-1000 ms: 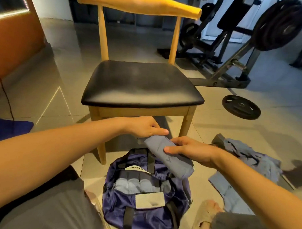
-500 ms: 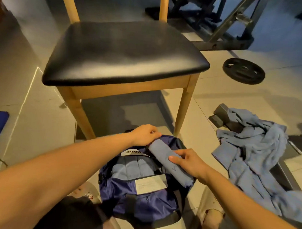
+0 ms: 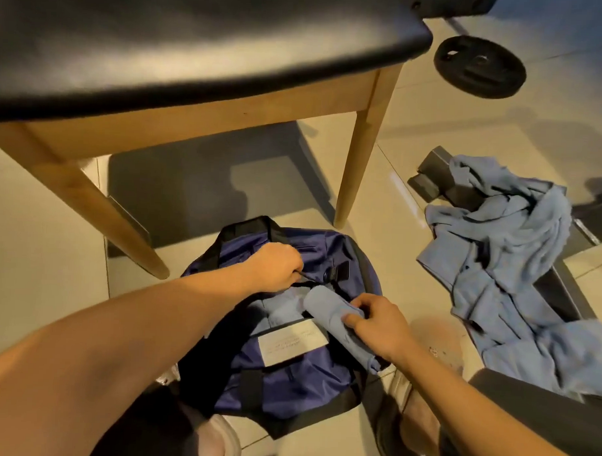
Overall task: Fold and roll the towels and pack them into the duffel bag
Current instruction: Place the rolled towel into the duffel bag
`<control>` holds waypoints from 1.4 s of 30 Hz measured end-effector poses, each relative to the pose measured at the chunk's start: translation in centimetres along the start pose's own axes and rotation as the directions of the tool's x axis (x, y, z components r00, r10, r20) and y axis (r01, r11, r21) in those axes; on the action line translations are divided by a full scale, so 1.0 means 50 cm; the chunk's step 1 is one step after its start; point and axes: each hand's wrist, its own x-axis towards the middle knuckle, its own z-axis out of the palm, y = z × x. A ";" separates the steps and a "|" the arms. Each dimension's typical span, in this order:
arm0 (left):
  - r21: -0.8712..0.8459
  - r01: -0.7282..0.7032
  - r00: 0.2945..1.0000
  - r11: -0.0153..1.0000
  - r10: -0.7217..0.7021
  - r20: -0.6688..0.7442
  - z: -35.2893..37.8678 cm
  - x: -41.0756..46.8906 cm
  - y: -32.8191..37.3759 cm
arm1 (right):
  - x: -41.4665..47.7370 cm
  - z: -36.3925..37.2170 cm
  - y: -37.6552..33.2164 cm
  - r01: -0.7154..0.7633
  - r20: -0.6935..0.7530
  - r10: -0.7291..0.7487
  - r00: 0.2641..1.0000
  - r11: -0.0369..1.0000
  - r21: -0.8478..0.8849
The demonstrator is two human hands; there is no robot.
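Towel roll (image 3: 325, 309) diagonal (far-left to near-right)

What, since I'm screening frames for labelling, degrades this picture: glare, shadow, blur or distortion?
Head view: dim warm light; glare band across the glossy black chair seat; its hard shadow on the beige tiled floor; wide-angle bowing; rolled blue towel and navy duffel bag slightly soft.

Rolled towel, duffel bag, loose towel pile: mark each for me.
rolled towel (image 3: 329, 310), head view, free upper end of the roll
duffel bag (image 3: 297, 388), head view, near navy side wall
loose towel pile (image 3: 503, 269), head view, middle of the heap
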 end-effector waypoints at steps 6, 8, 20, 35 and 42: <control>-0.501 0.189 0.962 0.844 -0.262 -0.078 -0.037 0.033 -0.059 | 0.034 0.079 -0.071 -0.022 -0.157 0.032 0.987 0.998 0.062; -0.566 0.222 0.949 0.794 -0.310 -0.063 -0.042 0.041 -0.065 | 0.056 0.115 -0.098 -0.066 -0.225 0.086 0.971 0.994 0.092; -0.407 0.093 0.979 0.909 -0.158 -0.130 -0.036 0.036 -0.065 | 0.144 0.217 -0.116 -0.074 -0.360 0.124 0.925 0.986 0.147; -0.276 0.108 0.994 0.955 -0.107 0.020 0.008 0.018 -0.021 | 0.099 0.216 -0.092 -0.048 -0.328 0.148 0.933 0.954 0.295; -0.118 0.084 0.995 0.990 -0.077 0.058 0.015 0.008 0.025 | 0.005 0.139 -0.028 -0.077 -0.382 0.015 0.924 0.986 -0.148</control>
